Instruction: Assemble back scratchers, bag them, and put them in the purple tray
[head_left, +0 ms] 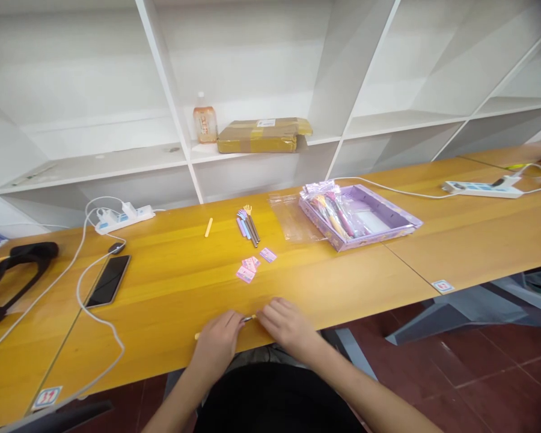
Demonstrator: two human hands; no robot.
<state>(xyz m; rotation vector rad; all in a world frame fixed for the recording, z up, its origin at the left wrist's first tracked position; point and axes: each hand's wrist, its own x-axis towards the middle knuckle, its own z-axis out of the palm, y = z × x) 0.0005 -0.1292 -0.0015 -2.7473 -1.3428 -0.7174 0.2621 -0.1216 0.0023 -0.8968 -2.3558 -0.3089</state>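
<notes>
Both hands rest at the near edge of a yellow wooden table [171, 300]. My left hand [219, 341] and my right hand [286, 325] pinch the two ends of one slim utensil [249, 318] with a yellow handle; only its metal middle and a yellow tip at the left show. Beyond the hands lie small pink and purple labels [252, 265]. Farther back sits a bundle of small forks and spoons [247, 224] with pastel handles. A lone yellow stick [208, 227] lies to its left.
A purple tray [401, 224] with packed utensil sets stands at the right, a clear plastic bag [291, 219] beside it. A phone [109, 280], a cable and a power strip [124, 217] lie left. White shelves behind hold a bottle [205, 123] and a taped parcel [261, 135].
</notes>
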